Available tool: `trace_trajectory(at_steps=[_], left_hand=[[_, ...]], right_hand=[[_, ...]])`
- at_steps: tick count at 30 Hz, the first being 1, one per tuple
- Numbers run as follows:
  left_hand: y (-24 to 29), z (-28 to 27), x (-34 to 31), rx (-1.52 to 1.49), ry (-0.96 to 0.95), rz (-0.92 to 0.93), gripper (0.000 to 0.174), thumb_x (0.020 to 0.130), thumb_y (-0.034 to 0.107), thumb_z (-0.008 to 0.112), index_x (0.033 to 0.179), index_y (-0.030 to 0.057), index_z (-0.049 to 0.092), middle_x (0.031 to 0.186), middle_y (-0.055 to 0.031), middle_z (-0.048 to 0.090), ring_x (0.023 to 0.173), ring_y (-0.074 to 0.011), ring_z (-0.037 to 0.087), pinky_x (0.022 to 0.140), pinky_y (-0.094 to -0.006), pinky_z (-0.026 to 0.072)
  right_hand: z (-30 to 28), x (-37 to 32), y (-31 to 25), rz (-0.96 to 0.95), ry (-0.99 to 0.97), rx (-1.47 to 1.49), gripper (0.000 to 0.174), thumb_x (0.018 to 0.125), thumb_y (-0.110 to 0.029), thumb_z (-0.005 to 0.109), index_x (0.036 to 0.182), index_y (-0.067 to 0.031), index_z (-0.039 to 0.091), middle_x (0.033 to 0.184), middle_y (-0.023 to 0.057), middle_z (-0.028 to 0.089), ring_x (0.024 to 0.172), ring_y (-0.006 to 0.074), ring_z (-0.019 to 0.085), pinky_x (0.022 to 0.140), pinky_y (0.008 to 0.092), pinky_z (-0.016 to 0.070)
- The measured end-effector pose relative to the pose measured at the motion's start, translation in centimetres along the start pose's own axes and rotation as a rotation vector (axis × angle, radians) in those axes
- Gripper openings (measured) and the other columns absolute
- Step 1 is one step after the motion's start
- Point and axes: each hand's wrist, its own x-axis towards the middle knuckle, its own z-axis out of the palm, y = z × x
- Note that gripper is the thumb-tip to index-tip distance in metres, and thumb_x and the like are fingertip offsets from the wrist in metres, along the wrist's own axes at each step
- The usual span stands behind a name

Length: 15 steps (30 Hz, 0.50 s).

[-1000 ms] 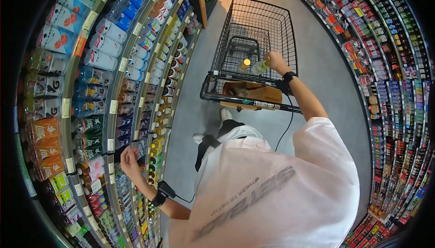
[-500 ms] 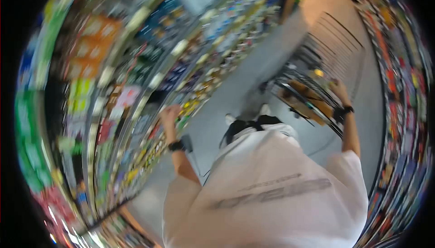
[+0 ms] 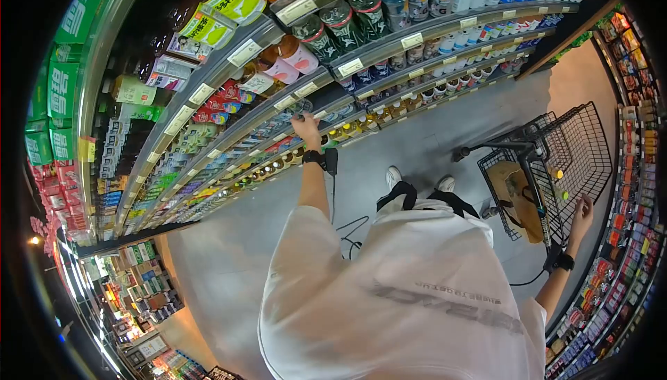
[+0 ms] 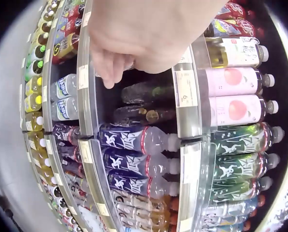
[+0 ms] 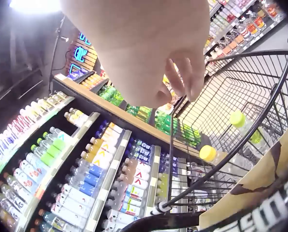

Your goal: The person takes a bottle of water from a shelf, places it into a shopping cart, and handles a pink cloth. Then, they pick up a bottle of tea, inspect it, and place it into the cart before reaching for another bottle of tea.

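At the drinks shelf, my left hand [image 3: 306, 130] has its fingers curled at a clear bottle [image 3: 301, 108]. In the left wrist view the back of the hand hides most of that bottle. Dark bottles [image 4: 149, 92] lie beside it in the same shelf row. My right hand [image 3: 583, 212] is above the shopping cart [image 3: 601, 123], loosely curled and holding nothing. Inside the cart, below that hand, are a bottle with a yellow cap [image 5: 208, 153] and one with a light green cap [image 5: 238, 119].
A brown paper bag [image 3: 511, 185] is at the cart's handle end. Price-tag rails [image 3: 306, 89] edge the stocked shelves on the left. Another packed shelf [image 3: 597, 290] runs close along the right. A cable [image 3: 354, 224] hangs over the grey floor [image 3: 229, 262].
The right hand has let go of the green-capped bottle inside the cart. My view and body have turned left toward the shelf, and the left hand has reached to a bottle there.
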Motion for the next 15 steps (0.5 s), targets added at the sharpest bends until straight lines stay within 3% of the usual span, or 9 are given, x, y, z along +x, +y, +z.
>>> trace_trajectory(at_steps=[1, 4, 7, 10, 15], left_hand=[[-0.3, -0.1, 1.0, -0.074, -0.001, 0.02, 0.047, 0.098, 0.01, 0.06, 0.136, -0.004, 0.035, 0.086, -0.0145, 0.065, 0.057, -0.0186, 0.065, 0.048, -0.0296, 0.0502], [-0.6, 0.1, 3.6, -0.038, 0.093, 0.043, 0.046, 0.095, 0.007, 0.061, 0.133, -0.0042, 0.038, 0.085, -0.0152, 0.065, 0.056, -0.019, 0.064, 0.048, -0.0295, 0.0504], [-0.4, 0.3, 5.4, -0.13, 0.06, 0.106, 0.046, 0.092, 0.003, 0.064, 0.131, -0.0041, 0.041, 0.086, -0.0163, 0.067, 0.054, -0.0191, 0.064, 0.045, -0.0299, 0.0487], [0.0, 1.1, 6.5, -0.224, 0.129, -0.024, 0.03, 0.089, -0.003, 0.063, 0.116, -0.0063, 0.053, 0.082, -0.016, 0.068, 0.05, -0.0184, 0.062, 0.042, -0.0302, 0.0466], [0.6, 1.1, 7.5, -0.227, 0.048, 0.009, 0.004, 0.085, -0.005, 0.062, 0.089, -0.0069, 0.062, 0.071, -0.014, 0.068, 0.048, -0.0173, 0.062, 0.041, -0.0295, 0.0455]], right_hand=[[0.2, -0.6, -1.4, -0.018, -0.001, 0.026, 0.03, 0.103, -0.02, 0.057, 0.126, -0.0001, 0.061, 0.116, 0.0087, 0.067, 0.104, 0.017, 0.066, 0.086, 0.0296, 0.0534], [1.1, -2.5, -5.5, -0.059, -0.055, 0.07, 0.03, 0.104, -0.018, 0.056, 0.127, -0.0001, 0.06, 0.117, 0.0079, 0.067, 0.104, 0.0168, 0.066, 0.086, 0.0301, 0.0543], [2.5, -4.4, -9.0, -0.059, -0.082, 0.091, 0.026, 0.104, -0.016, 0.056, 0.125, -0.0007, 0.06, 0.113, 0.0067, 0.067, 0.101, 0.0144, 0.065, 0.084, 0.0283, 0.0533], [4.0, -6.3, -12.2, -0.033, -0.109, 0.101, 0.023, 0.104, -0.012, 0.055, 0.123, -0.0006, 0.059, 0.106, 0.0047, 0.066, 0.096, 0.0124, 0.063, 0.083, 0.0262, 0.0519], [5.9, -9.0, -15.1, -0.031, -0.152, 0.087, 0.02, 0.104, -0.01, 0.053, 0.121, -0.0016, 0.059, 0.101, 0.003, 0.065, 0.092, 0.0102, 0.063, 0.079, 0.0244, 0.0504]])
